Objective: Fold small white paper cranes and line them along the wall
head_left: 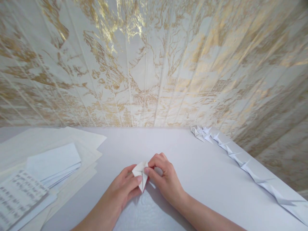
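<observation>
A small piece of folded white paper (141, 172) is held up between both hands, just above the table. It has pointed corners and a slit down its middle. My left hand (122, 186) grips its left side, thumb on the front face and fingers behind. My right hand (166, 178) pinches its upper right edge between thumb and forefinger. Parts of the fingers behind the paper are hidden.
Folded paper cranes (245, 165) stand in a row along the table's right edge. Large paper sheets (90, 141), smaller white sheets (56, 158) and a printed paper (22, 195) lie at left. A gold-patterned curtain (144, 80) hangs behind the white table (192, 166).
</observation>
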A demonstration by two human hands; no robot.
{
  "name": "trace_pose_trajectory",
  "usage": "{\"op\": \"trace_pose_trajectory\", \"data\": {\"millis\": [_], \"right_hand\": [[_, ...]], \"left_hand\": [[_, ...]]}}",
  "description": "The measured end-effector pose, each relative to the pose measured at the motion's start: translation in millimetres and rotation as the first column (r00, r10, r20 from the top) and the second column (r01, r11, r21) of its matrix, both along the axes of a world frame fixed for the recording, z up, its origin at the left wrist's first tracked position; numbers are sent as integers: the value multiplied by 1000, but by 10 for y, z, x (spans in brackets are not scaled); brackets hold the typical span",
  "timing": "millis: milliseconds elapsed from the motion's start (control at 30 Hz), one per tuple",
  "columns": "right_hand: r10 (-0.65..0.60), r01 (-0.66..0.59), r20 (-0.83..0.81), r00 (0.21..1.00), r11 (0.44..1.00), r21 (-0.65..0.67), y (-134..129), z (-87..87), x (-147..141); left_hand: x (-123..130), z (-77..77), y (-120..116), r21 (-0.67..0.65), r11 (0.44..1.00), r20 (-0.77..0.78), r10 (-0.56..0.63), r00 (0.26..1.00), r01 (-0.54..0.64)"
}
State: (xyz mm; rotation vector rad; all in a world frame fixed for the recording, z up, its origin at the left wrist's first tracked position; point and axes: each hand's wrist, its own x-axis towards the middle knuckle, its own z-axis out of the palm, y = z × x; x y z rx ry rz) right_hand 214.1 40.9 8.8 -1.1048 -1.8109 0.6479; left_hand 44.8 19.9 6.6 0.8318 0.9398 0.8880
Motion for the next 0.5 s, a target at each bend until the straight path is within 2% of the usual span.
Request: {"op": "trace_pose_trajectory", "data": {"millis": [67, 133, 233, 300, 400, 500], "right_hand": [[5, -5, 12, 1000, 1000, 4, -23, 5, -23], [11, -9, 30, 999, 999, -52, -39, -3, -48], [13, -7, 31, 999, 985, -174, -40, -38, -69], [5, 1, 28, 1000, 979, -202, -32, -63, -65], [14, -7, 44, 999, 987, -159, -31, -79, -46], [13, -9, 66, 998, 997, -74, -51, -64, -30]], "left_hand": [[29, 56, -37, -54, 996, 83, -73, 994, 77], [45, 100, -50, -38, 992, 74, -115, 991, 118], [60, 101, -18, 7, 991, -62, -136, 989, 137], [70, 70, 23, 0, 990, -167, -138, 976, 140], [81, 23, 72, -22, 990, -247, -140, 959, 139], [86, 4, 83, -27, 986, -258, -163, 952, 162]]}}
